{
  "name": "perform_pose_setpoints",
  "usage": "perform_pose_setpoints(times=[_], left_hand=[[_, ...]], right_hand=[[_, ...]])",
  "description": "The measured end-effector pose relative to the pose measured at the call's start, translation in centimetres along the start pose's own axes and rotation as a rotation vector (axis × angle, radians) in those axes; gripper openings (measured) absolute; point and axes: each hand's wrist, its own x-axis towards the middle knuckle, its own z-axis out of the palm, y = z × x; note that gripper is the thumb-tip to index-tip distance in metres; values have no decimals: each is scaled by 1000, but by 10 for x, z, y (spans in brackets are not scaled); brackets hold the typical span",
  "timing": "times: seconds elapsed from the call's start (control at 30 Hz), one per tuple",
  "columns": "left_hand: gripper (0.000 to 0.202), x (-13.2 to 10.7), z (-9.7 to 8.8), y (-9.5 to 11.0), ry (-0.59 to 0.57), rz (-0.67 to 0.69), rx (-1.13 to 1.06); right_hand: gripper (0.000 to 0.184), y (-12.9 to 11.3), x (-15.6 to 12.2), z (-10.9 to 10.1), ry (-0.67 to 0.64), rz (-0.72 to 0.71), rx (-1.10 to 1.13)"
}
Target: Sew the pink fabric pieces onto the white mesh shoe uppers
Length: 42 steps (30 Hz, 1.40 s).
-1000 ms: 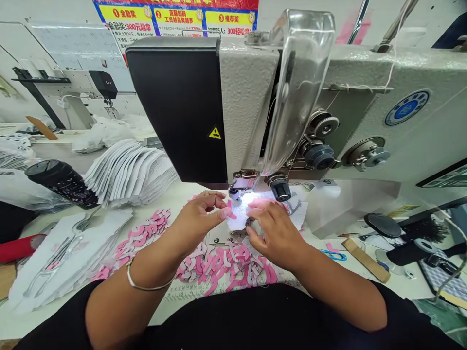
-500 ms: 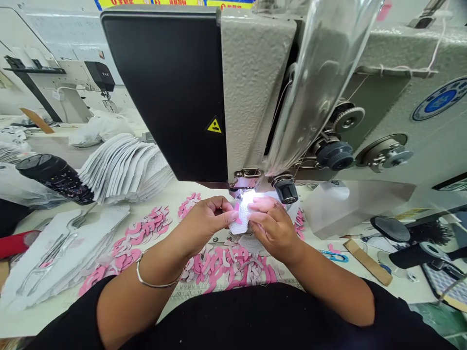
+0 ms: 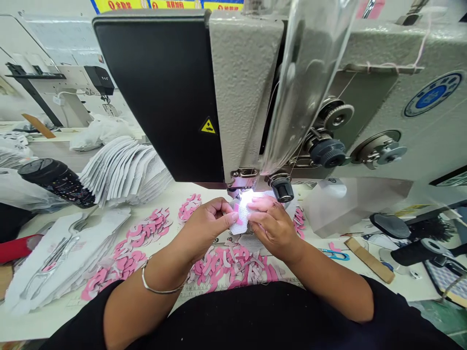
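Under the lit needle area of a sewing machine (image 3: 248, 97) lies a small white textured fabric piece (image 3: 245, 214) with a pink curved patch (image 3: 238, 215) on it. My left hand (image 3: 211, 218) pinches the left edge of the piece between thumb and forefinger, right by the pink patch. On the right side, my right hand (image 3: 273, 223) has its bent fingers on the same fabric, close to the presser foot. Glare from the machine's lamp washes out the fabric nearest the needle. Loose pink curved pieces (image 3: 229, 265) lie in a heap just below my hands.
More pink pieces (image 3: 146, 228) spread to the left. Beyond them stand a fanned stack of white panels (image 3: 124, 167) and a black bottle (image 3: 54, 180). Tweezers and scissors (image 3: 58, 255) rest on white panels. Blue snips (image 3: 335, 254) and a brown strip (image 3: 369, 260) lie at right.
The view has shifted slightly, so the machine head appears a little further left. Both hands keep nearly the same position on the fabric piece.
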Motion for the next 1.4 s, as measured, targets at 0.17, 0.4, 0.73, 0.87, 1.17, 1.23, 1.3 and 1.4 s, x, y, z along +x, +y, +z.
perform_pose_setpoints(times=[0.17,0.4,0.73,0.87,1.17,1.23,1.3,1.4], left_hand=[[24,1,-1,-5,28,13,52],[27,2,0,-5,49,-10,85],[26,-1,1,-4,78,-20,94],[23,-3,3,-1,101,-12,105],[23,-2,2,-2,93,-13,120],[24,-2,2,-2,82,-23,112],[25,-3,2,-3,71,-38,91],[27,-3,2,-4,64,-55,54]], right_hand=[[24,1,-2,3,22,-20,-21],[16,-2,0,1,10,-21,-100],[20,-9,0,-2,-40,-10,-148],[26,-13,-2,-1,-54,-19,-185],[28,-11,-7,4,-56,-36,-137],[28,-10,-8,4,-46,-33,-128],[29,-10,-7,4,-32,-29,-115],[29,-9,-7,4,-19,-31,-96]])
